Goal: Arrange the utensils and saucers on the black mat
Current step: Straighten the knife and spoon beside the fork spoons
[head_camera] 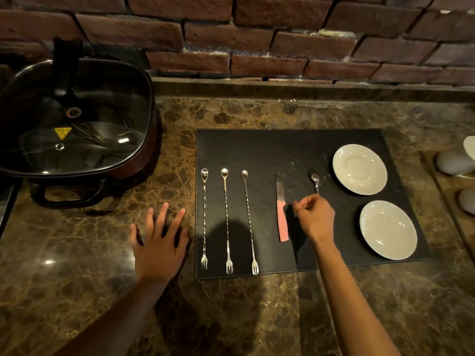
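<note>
A black mat [282, 145] lies on the marble counter. On its left part three long twisted spoon-forks [226, 219] lie side by side, bowls away from me. A knife with a pink handle [282, 214] lies right of them, blade pointing away. A small teaspoon [314, 179] lies further right; my right hand [314, 217] is closed around its handle end, which the fingers hide. Two white saucers sit at the mat's right side, one at the back [359, 168] and one nearer me [388, 229]. My left hand [160, 242] rests flat on the counter, fingers spread, just left of the mat.
A square electric pot with a glass lid [74, 124] stands at the left on the counter. A brick wall [257, 47] runs along the back. At the far right, white cups [455, 160] sit on a wooden tray [447, 191].
</note>
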The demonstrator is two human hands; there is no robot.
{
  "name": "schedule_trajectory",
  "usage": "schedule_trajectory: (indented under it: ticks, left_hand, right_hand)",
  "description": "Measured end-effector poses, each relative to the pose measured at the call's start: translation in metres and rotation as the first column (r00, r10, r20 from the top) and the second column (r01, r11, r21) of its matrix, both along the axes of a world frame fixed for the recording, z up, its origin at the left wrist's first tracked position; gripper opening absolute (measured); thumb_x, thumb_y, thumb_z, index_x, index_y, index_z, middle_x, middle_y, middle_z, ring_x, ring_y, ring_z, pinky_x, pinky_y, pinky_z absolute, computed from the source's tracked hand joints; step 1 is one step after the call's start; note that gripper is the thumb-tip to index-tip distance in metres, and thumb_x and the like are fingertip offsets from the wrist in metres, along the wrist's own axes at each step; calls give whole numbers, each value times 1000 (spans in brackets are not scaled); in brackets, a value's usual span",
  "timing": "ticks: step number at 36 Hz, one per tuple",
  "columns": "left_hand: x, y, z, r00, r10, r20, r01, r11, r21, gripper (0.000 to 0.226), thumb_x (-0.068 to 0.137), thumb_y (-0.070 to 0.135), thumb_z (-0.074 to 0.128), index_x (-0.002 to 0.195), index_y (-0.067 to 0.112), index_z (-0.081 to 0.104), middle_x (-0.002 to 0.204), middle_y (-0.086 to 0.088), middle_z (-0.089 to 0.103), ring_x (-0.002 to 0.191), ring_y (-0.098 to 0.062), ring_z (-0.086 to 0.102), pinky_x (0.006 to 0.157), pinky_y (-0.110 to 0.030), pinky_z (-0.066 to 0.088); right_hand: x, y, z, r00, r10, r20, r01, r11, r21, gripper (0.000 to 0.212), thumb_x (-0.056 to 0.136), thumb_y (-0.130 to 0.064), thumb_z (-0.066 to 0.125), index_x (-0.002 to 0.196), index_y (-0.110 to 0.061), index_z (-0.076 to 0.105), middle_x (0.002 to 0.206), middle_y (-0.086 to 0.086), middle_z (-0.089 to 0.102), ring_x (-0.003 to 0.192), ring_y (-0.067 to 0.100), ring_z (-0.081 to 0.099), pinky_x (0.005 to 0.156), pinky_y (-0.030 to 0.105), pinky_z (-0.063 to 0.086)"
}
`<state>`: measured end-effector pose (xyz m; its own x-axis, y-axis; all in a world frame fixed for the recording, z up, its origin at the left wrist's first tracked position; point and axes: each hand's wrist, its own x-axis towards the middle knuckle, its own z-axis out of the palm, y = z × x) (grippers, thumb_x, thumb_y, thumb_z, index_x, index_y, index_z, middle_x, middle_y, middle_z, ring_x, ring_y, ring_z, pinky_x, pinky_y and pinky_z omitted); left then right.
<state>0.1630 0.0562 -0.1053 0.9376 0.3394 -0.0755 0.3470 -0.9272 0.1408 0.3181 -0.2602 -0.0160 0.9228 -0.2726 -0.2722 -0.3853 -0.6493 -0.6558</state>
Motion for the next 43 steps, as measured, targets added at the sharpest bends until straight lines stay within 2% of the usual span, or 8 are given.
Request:
schedule_trajectory:
  ticks: [5, 8, 12, 21, 26, 37, 40, 43]
  left_hand:
    - [0, -2, 4, 1000, 15, -13, -15, 1000, -24, 54, 101, 57, 21, 155, 51, 25, 171, 10, 15, 159, -22, 10, 121, -61, 5]
    - [1, -2, 5, 1000, 16, -20, -16, 1000, -26, 55, 101, 57, 21, 155, 51, 25, 171, 10, 15, 159, -22, 10, 121, -60, 5]
    - [1, -1, 4, 1000, 15, -14, -15, 1000, -27, 55, 101, 56, 23, 155, 50, 27, 170, 9, 19, 158, -23, 13, 120, -61, 6]
    - [0, -1, 4, 999, 15, -32, -16, 1000, -24, 54, 101, 57, 21, 155, 53, 23, 171, 11, 14, 159, -20, 7, 121, -58, 3]
    - [0, 0, 4, 1000, 16, -23, -17, 1000, -16, 53, 102, 57, 23, 154, 54, 24, 171, 11, 17, 159, -21, 11, 121, -58, 4]
    - [5, 14, 1, 999, 16, -35, -15, 1000, 19, 52, 101, 59, 21, 153, 55, 24, 170, 13, 17, 158, -21, 14, 119, -49, -7]
    - [1, 13, 1, 999, 16, -41, -15, 1000, 27, 52, 101, 59, 23, 153, 55, 25, 170, 12, 18, 158, -21, 15, 119, -48, -7]
    - [-4, 6, 1, 998, 7, -57, -5, 1000, 26, 52, 101, 59, 22, 153, 56, 24, 170, 13, 17, 158, -20, 13, 119, -47, -9]
  right_hand:
    - [19, -29, 3, 997, 79, 24, -73, 981, -182, 12, 82, -15, 70, 90, -8, 64, 92, 14, 67, 82, 28, 63, 73, 33, 46]
    - [22, -42, 0, 987, 151, -55, -161, 946, -281, 21, 84, -19, 70, 96, -4, 61, 105, 19, 61, 95, 35, 59, 76, 30, 38]
    - [20, -49, -1, 977, 176, -121, -207, 918, -337, 29, 87, -23, 68, 105, -2, 58, 114, 20, 55, 105, 37, 54, 85, 38, 42]
    - [15, -48, 1, 956, 254, -147, -293, 855, -428, 18, 89, -11, 59, 99, 4, 58, 104, 27, 60, 96, 44, 55, 73, 38, 38]
    - [18, -43, 6, 938, 294, -183, -346, 816, -464, 25, 87, -17, 65, 99, 4, 60, 103, 26, 62, 92, 45, 60, 71, 43, 47]
    - [27, -44, 8, 947, 269, -177, -314, 894, -320, 18, 79, -12, 63, 66, 1, 61, 66, 19, 62, 66, 42, 58, 57, 34, 42]
    - [23, -50, 6, 954, 259, -153, -294, 910, -292, 14, 79, -11, 65, 75, 2, 66, 70, 20, 67, 72, 42, 62, 67, 42, 53]
    - [16, -62, 5, 959, 232, -161, -269, 924, -272, 12, 79, -11, 68, 84, 0, 67, 74, 15, 69, 74, 35, 65, 73, 45, 56]
